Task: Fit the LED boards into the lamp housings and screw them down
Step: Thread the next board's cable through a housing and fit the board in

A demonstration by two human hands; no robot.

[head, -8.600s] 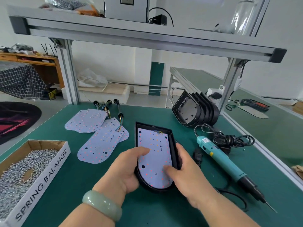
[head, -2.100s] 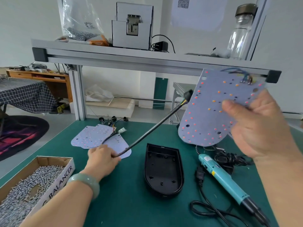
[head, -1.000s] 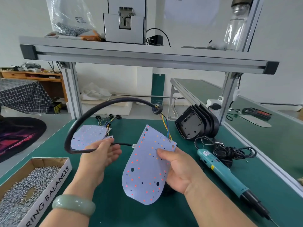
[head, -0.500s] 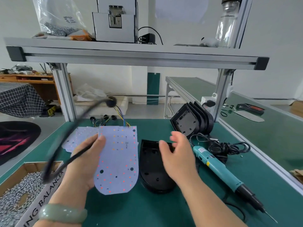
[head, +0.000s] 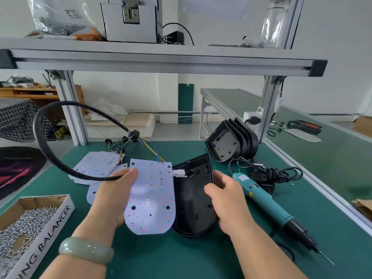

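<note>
My left hand (head: 112,198) pinches the board (head: 151,198), right hand (head: 227,200) grips the housing (head: 191,200) — I'd thread the plug (head: 179,173) through it first.

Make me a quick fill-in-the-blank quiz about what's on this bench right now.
The left hand holds the LED board and its black ____.
The right hand grips the black lamp ____.
The teal screwdriver lies on the person's ____ side.
The cardboard box holds loose ____.
Answers: cable, housing, right, screws.
</note>
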